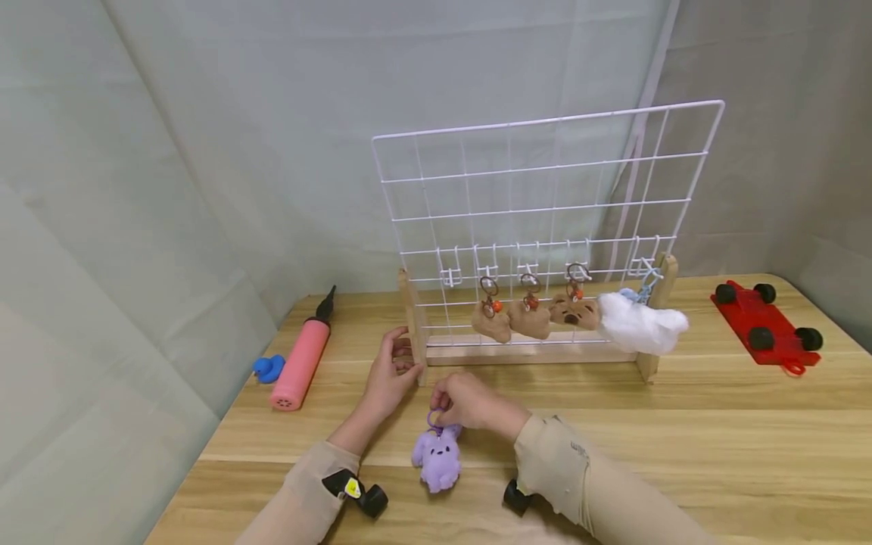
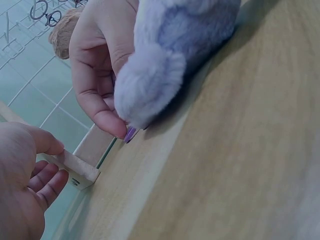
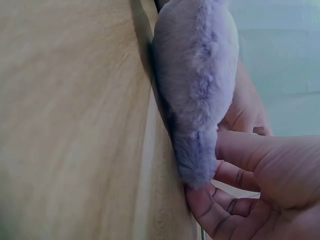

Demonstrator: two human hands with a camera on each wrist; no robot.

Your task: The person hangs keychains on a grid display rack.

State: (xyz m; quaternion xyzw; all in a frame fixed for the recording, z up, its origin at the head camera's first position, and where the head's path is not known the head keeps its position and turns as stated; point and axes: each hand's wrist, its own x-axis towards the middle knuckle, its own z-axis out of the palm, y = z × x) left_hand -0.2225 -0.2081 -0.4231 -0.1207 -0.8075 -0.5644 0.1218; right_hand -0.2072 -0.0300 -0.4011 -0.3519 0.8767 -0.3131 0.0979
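Note:
A purple plush rabbit keychain [image 1: 440, 460] lies face up on the table, its long ears spread. My right hand [image 1: 470, 401] pinches it by the ring end, close to the purple ring [image 1: 434, 418]. Fur fills much of the right wrist view, where the plush [image 3: 195, 85] hides part of the fingers. Against the left wooden post [image 1: 412, 325] of a white wire rack [image 1: 555, 182] rests my left hand [image 1: 390, 378]. In the left wrist view the thumb touches that post, with the fingers loosely bent beside it.
Brown plush keychains [image 1: 492, 324] and a white plush [image 1: 640, 324] hang from the rack's hooks. A pink hand pump [image 1: 300, 367] and blue duck [image 1: 269, 369] lie left. At the right lies a red toy car [image 1: 763, 325], wheels up.

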